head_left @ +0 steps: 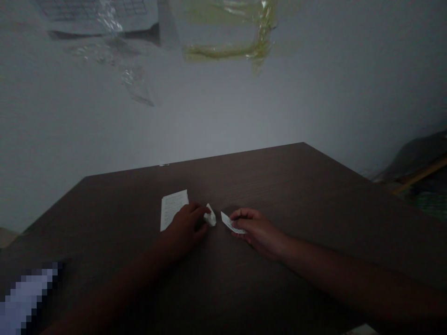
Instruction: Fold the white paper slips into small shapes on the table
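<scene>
My left hand (190,224) is low over the dark table, its fingers curled onto a small crumpled piece of white paper (211,218). Partly beneath that hand, on its left side, lies a flat sheet of printed paper (172,206); its lower right part is hidden. To the right, my right hand (257,230) pinches a small printed paper slip (228,223) between thumb and fingers. The slip is tilted, and its free end points toward the crumpled piece. A narrow gap separates the two. The print is too small to read.
The dark wood-look table (272,174) reaches back to a pale wall (223,107). Taped sheets and clear tape (134,81) are on the wall. A small white scrap (164,164) lies at the table's back edge. A blurred, pixelated pale shape (28,295) is at lower left.
</scene>
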### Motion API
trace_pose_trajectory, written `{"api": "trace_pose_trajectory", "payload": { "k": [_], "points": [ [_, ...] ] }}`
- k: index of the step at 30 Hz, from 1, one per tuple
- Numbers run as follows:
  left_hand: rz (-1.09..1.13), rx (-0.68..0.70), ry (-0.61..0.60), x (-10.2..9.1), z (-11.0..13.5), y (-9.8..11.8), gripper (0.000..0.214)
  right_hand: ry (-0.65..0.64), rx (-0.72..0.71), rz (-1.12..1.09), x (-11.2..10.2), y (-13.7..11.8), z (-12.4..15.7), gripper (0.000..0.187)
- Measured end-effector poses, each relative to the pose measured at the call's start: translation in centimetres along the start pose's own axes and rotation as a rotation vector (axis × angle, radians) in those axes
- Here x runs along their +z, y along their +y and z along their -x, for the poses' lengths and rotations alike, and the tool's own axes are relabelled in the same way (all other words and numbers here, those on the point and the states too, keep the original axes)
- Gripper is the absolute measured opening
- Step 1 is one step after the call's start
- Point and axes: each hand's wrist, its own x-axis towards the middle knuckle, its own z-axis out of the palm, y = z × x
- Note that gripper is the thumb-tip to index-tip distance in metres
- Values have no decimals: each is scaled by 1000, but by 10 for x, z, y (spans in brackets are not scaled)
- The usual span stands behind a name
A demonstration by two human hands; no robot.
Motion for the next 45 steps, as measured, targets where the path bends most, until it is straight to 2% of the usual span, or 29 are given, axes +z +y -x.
{"api": "trace_pose_trajectory", "payload": {
  "k": [5, 8, 10, 12, 14, 16, 19, 26, 31, 39, 45],
  "points": [
    [120, -3, -93, 1, 42, 29, 36, -8, -79, 111, -7, 8, -6, 24],
    [161, -15, -18, 8, 53, 26, 39, 5, -118, 183, -12, 12, -10, 20],
    [150, -38, 97, 15, 53, 16, 47, 13, -154, 247, -14, 12, -11, 17],
    [153, -41, 141, 24, 50, 4, 63, 20, -195, 310, -17, 10, -12, 14],
    [177, -31, 124, 32, 46, -5, 69, 13, -271, 394, -18, 8, -13, 14],
    [206, -22, 98, 38, 43, -8, 68, -27, -418, 528, -19, 6, -12, 16],
    [237, -5, 119, 45, 41, -6, 63, -128, -639, 739, -21, 5, -11, 21],
    [308, 29, 181, 49, 40, 2, 61, -245, -826, 961, -20, 4, -8, 30],
    [343, 15, 175, 46, 39, 9, 58, -244, -941, 1023, -17, 0, -8, 35],
    [324, -13, 205, 50, 37, 8, 64, -300, -985, 1066, -16, -2, -9, 42],
    [304, -25, 194, 49, 39, 11, 68, -374, -891, 1096, -15, -6, -4, 39]
  ]
}}
